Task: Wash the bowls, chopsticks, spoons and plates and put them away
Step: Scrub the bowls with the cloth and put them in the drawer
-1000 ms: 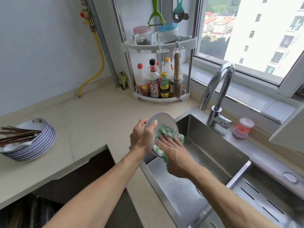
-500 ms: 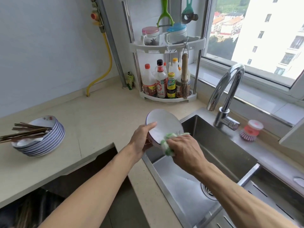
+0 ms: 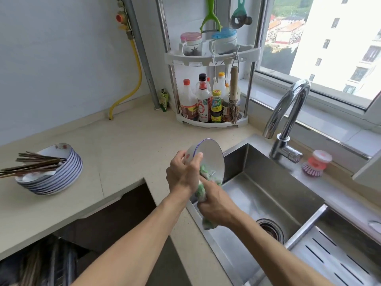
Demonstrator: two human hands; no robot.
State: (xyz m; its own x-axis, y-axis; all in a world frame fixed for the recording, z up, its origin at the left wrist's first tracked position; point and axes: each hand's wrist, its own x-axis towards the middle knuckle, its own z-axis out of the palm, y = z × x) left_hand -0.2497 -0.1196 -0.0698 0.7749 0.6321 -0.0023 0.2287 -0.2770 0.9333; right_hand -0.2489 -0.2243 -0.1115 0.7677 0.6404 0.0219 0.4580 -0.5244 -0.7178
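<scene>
My left hand (image 3: 183,174) grips a white bowl with a blue rim (image 3: 210,155), tilted on its side over the left edge of the steel sink (image 3: 268,195). My right hand (image 3: 216,205) holds a green and white dishcloth (image 3: 206,178) pressed against the bowl's lower inside. On the counter at the left stands a stack of blue-rimmed plates (image 3: 53,178). Several dark chopsticks (image 3: 31,166) lie across the top plate, with a white spoon (image 3: 37,176) beside them.
A chrome tap (image 3: 288,120) arches over the sink's back. A pink dish brush (image 3: 315,163) sits behind the sink. A corner rack of sauce bottles (image 3: 210,100) stands on the counter. A slotted drain tray (image 3: 334,259) fills the right basin. An open cabinet gap (image 3: 107,219) lies below the counter.
The bowl has turned in my left hand, its opening now facing right. My right hand with the cloth has slid down to the bowl's lower edge.
</scene>
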